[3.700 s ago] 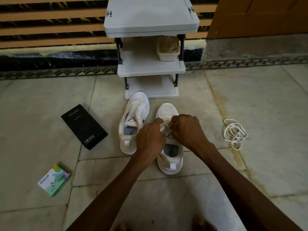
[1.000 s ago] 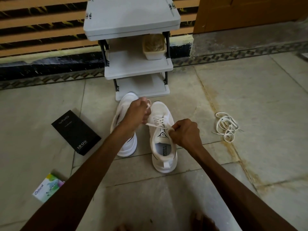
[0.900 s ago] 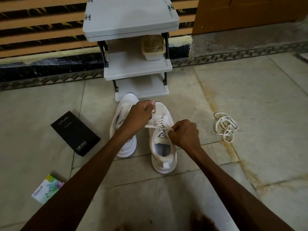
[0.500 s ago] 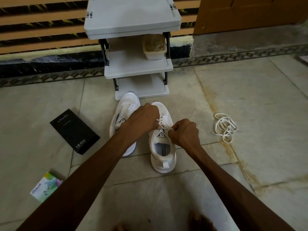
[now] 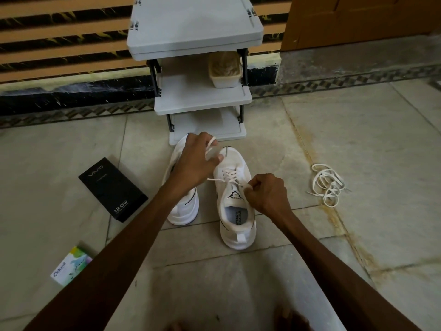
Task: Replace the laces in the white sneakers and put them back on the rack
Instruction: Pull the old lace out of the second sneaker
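Observation:
Two white sneakers stand on the floor in front of the grey shoe rack [image 5: 202, 96]. The right sneaker [image 5: 235, 206] has a white lace [image 5: 229, 176] crossing its eyelets. My left hand [image 5: 199, 160] grips one end of this lace, pulled up and to the left over the left sneaker [image 5: 183, 209], which my forearm partly hides. My right hand [image 5: 267, 193] pinches the other lace end beside the tongue. A loose white lace [image 5: 328, 185] lies in a heap on the floor to the right.
A black phone box [image 5: 112, 188] lies left of the sneakers, and a small green and white box [image 5: 70, 265] sits nearer at the left. A beige tub [image 5: 225, 69] stands on the rack's middle shelf. A striped wall and a wooden door are behind.
My left hand has moved up and away from the shoe, drawing the lace end out to the left. My right hand has stayed by the tongue.

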Tool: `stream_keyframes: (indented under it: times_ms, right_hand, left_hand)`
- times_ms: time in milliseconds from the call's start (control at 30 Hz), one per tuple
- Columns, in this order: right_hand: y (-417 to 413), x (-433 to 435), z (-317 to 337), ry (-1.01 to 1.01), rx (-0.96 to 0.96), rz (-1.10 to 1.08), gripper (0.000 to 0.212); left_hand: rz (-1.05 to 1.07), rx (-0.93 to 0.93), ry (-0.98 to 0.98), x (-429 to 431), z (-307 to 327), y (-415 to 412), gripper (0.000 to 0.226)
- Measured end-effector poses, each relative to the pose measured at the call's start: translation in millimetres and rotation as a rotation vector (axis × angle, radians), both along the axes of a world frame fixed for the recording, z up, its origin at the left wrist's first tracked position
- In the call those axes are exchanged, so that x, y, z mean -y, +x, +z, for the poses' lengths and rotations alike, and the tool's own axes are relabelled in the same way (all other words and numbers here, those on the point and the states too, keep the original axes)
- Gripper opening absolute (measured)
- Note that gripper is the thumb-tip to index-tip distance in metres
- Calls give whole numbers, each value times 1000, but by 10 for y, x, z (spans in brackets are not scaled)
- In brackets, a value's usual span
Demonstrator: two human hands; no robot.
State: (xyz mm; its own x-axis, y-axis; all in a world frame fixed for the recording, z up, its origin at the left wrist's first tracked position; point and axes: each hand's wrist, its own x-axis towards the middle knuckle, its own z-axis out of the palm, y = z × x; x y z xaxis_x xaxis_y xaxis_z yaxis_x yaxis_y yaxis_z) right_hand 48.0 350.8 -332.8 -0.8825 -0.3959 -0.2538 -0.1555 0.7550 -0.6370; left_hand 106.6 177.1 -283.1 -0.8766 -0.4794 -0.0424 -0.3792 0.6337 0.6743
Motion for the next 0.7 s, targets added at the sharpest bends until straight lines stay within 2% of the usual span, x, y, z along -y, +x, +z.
stream_keyframes:
  times_ms: [67,167,267,400,567,633,700]
  right_hand:
    - [-3,-49,-22,-51,-18,41,7]
    - [-18,-120,-40,-73,-44,70,7]
    - [0,-128,-11,-35,-82,125,10]
    - [51,-78,13,23,-144,142,16]
    - [165,76,-38,100,-314,186,33]
    - [174,81,-40,83,-311,165,41]
    - [123,-1,-108,-38,-197,20,41]
  left_hand:
    - [45,12,-99,-87,-86,99,51]
    - [34,1,-332,-306,-164,240,59]
    - [12,84,-245,-507,-249,287,54]
    - [64,52,-297,-667,-381,300,52]
    - [128,44,-341,-732,-438,228,56]
    - [124,69,-323,-718,-415,233,58]
    - [169,73,-153,-589,-398,262,57]
